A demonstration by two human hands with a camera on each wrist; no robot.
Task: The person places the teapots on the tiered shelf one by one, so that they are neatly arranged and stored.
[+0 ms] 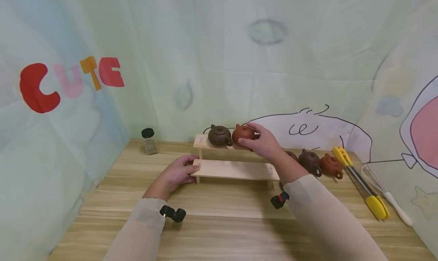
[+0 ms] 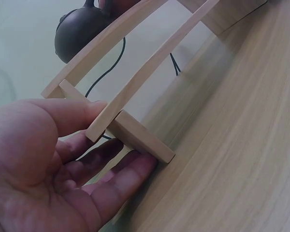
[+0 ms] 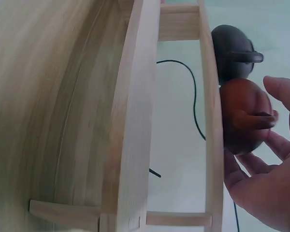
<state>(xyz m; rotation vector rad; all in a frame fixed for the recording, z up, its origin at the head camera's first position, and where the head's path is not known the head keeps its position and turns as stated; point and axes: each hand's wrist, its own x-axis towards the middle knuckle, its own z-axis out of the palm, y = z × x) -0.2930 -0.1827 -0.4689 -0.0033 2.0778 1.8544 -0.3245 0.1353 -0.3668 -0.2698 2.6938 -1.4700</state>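
A two-tier wooden display stand [image 1: 236, 169] stands on the table. My left hand [image 1: 178, 173] grips the left end of its lower tier, thumb on the board and fingers [image 2: 130, 176] against the leg below. On the upper tier sit a dark brown teapot [image 1: 219, 136] and, to its right, a reddish-brown teapot [image 1: 242, 135]. My right hand [image 1: 265, 142] is around the reddish-brown one with loosely spread fingers. In the right wrist view, a gap shows between the thumb [image 3: 280, 89] and that teapot [image 3: 244, 113], while other fingers are right at its side.
Right of the stand are more teapots, among them a dark one [image 1: 309, 162] and a reddish one [image 1: 330, 165], partly behind my right arm. Yellow-tipped tongs [image 1: 359, 181] and a whisk [image 1: 393, 202] lie farther right. A black-lidded glass jar [image 1: 149, 142] stands back left.
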